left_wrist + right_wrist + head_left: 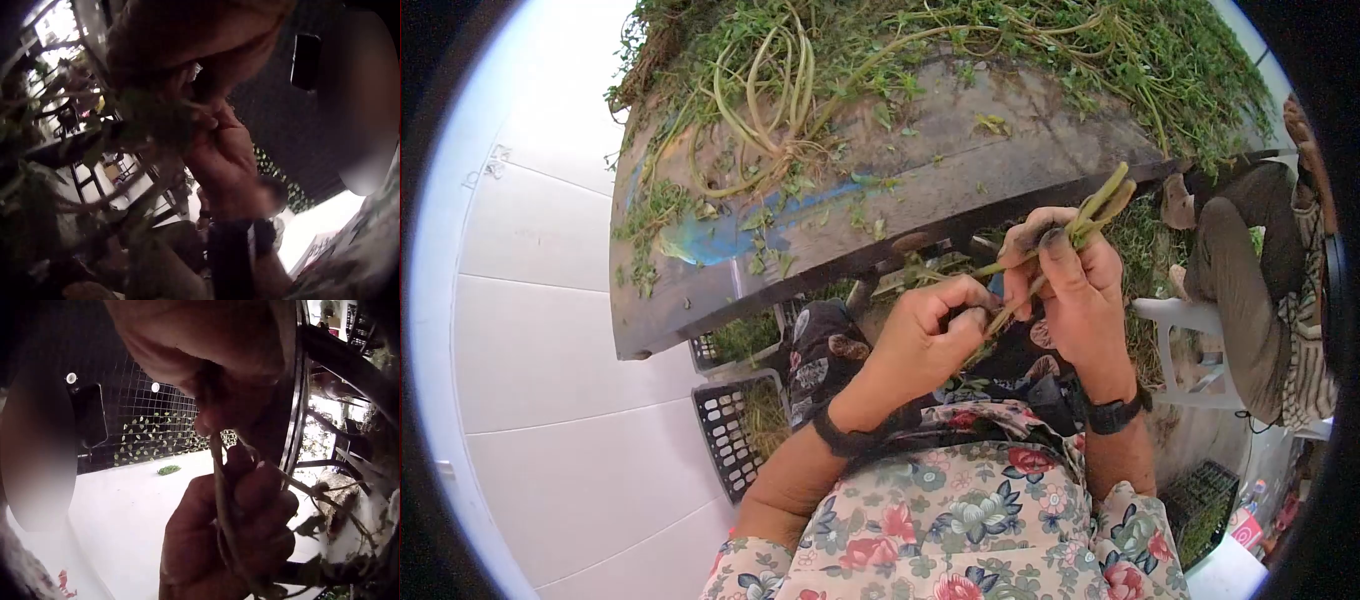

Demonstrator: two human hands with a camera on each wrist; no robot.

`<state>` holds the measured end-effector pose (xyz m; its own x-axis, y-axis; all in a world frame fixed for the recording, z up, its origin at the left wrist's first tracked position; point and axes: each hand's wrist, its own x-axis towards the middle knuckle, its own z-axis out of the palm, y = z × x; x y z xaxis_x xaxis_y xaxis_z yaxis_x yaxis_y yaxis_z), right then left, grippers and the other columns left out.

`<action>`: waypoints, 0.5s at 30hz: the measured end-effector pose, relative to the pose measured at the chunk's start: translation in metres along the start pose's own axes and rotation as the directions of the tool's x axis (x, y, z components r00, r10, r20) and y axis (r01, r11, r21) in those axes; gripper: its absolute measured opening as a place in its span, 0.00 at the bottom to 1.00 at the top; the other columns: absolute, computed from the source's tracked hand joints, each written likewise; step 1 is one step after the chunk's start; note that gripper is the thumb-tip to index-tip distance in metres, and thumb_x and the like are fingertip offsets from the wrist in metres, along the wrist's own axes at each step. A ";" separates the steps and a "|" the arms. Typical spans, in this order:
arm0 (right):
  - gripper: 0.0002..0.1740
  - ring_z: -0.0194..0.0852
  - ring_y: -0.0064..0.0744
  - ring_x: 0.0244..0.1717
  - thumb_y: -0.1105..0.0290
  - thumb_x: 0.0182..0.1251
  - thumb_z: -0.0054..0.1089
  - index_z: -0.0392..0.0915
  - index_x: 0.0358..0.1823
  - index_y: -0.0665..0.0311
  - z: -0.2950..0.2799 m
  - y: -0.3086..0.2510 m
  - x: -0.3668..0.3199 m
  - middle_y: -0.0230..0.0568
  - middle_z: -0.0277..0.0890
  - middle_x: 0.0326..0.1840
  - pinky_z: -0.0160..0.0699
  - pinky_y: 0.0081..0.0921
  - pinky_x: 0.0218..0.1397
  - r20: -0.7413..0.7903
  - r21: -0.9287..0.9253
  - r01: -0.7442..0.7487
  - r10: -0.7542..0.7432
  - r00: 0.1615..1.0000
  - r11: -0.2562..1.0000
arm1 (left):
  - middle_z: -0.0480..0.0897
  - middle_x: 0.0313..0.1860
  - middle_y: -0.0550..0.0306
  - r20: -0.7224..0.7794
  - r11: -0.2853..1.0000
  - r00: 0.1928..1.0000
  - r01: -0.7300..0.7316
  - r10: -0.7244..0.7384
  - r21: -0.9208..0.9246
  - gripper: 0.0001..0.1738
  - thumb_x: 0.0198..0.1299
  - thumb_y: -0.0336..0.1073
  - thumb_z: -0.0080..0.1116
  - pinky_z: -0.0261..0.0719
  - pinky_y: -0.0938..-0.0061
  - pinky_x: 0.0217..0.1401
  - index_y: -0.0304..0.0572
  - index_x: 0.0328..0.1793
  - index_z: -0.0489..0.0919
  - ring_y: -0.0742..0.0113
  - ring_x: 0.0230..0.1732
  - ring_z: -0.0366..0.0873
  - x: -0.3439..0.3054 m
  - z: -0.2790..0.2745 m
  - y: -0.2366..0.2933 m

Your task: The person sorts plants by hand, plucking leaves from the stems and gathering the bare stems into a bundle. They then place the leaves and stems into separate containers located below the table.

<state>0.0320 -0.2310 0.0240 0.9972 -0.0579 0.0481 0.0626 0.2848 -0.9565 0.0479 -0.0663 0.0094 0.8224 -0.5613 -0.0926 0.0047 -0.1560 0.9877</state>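
At the herb-strewn table [960, 170], we hold a bunch of green stems [1103, 203] slantwise. Our right hand [1075, 295] curls round its middle, cut ends jutting tableward, and our left hand [930, 340] pinches the lower end.

Stems [1104, 202] before table [1000, 150]; greens [1000, 40] on it; crates [725, 430] beneath, left.
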 end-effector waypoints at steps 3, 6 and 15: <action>0.14 0.64 0.13 0.18 0.59 0.68 0.45 0.71 0.38 0.63 0.009 0.003 0.000 0.28 0.71 0.23 0.59 0.10 0.17 -0.031 0.023 0.071 -0.070 0.997 0.997 | 0.69 0.22 0.72 -0.010 0.958 0.985 0.163 -0.170 -0.236 0.07 0.54 0.29 0.45 0.60 0.86 0.22 0.39 0.35 0.75 0.86 0.21 0.61 -0.001 0.001 0.003; 0.12 0.63 0.13 0.18 0.60 0.68 0.45 0.71 0.37 0.62 0.011 0.004 0.002 0.28 0.70 0.22 0.58 0.11 0.17 -0.081 0.022 0.080 -0.078 0.994 0.997 | 0.72 0.23 0.70 0.029 0.888 0.953 0.290 -0.300 -0.358 0.08 0.55 0.30 0.44 0.60 0.86 0.22 0.38 0.34 0.75 0.85 0.22 0.62 -0.002 0.000 0.007; 0.13 0.61 0.16 0.18 0.58 0.68 0.44 0.70 0.36 0.60 -0.007 -0.009 0.011 0.31 0.71 0.25 0.54 0.14 0.17 -0.329 0.117 0.153 -0.107 0.938 0.981 | 0.71 0.25 0.70 0.102 0.960 0.974 0.216 -0.200 -0.179 0.11 0.55 0.34 0.45 0.61 0.88 0.22 0.37 0.39 0.76 0.84 0.22 0.62 -0.007 -0.016 0.000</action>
<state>0.0417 -0.2406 0.0312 0.9153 -0.3992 0.0531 0.2189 0.3826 -0.8976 0.0517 -0.0495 0.0119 0.7423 -0.5988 -0.3006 0.2838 -0.1253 0.9506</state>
